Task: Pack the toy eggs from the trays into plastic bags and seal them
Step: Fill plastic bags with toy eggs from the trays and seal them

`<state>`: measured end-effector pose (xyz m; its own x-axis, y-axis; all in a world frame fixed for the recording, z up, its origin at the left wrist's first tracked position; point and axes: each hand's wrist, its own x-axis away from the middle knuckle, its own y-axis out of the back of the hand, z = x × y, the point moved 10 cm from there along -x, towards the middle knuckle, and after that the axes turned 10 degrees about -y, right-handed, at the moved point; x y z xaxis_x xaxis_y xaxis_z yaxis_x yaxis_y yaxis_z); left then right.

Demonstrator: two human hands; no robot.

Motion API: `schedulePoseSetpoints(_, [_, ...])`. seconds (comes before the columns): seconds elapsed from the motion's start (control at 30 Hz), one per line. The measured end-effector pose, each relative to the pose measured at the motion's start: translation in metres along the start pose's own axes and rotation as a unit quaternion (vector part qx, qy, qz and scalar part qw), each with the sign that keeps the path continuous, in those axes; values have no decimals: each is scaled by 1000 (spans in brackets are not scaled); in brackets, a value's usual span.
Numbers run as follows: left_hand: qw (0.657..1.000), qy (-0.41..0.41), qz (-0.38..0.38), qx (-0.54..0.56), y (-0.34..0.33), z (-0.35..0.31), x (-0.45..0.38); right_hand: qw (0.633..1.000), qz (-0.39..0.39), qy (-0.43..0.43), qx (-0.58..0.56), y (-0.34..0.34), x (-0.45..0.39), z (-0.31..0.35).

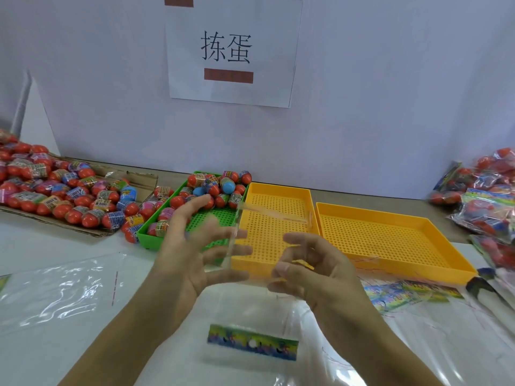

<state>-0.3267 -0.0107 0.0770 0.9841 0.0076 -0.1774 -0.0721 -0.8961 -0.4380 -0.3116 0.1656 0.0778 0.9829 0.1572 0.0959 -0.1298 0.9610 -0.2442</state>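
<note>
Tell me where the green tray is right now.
In the head view the green tray sits left of centre on the table, partly behind the left hand. It lies between the cardboard sheet of toy eggs and the nearer yellow tray.

Ahead of me a white paper sign (232, 51) with two black characters hangs on the pale far wall (390, 93). Flattened brown cardboard (139, 181) lies far left on the white table (55, 240).
</note>
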Motion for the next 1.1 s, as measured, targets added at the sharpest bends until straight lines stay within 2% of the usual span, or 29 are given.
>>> schedulePoseSetpoints(0.07, [993, -21, 37, -106, -6, 2, 2, 1000, -8, 8, -2, 2, 1, 0])
schedulePoseSetpoints(0.23, [981, -44, 67, -177, 3, -7, 3, 998, 27, -32, 42, -5, 0, 0])
schedulePoseSetpoints(0.4, [929, -57, 191, -312, -13, -4, 9, 993, 12, -56, 105, -2, 1, 2])
schedulePoseSetpoints(0.47, [911, -96, 200, -347, -16, -5, 10, 989, 18, -51, 139, -5, 3, -1])
schedulePoseSetpoints(0.57, [847, -220, 184, -449, -22, -16, 16, 989, 14, -46, 137, -7, 3, -5])
schedulePoseSetpoints(0.63, [801, -262, 221, -490, -34, -10, 23, 992, 10, -42, 114, -8, 3, -5])
schedulePoseSetpoints(0.67, [790, -268, 234, -500, -38, -5, 25, 993, 8, -41, 108, -8, 3, -5])
schedulePoseSetpoints(0.9, [754, -338, 195, -528, -42, -17, 25, 994, -11, -59, 87, -9, 5, -7])
schedulePoseSetpoints(1.0, [763, -329, 181, -526, -41, -18, 25, 993, -45, -51, 102, -5, 4, -8])
schedulePoseSetpoints(1.1, [786, -310, 177, -505, -41, -19, 26, 987, -82, -57, 122, 6, 4, -9])
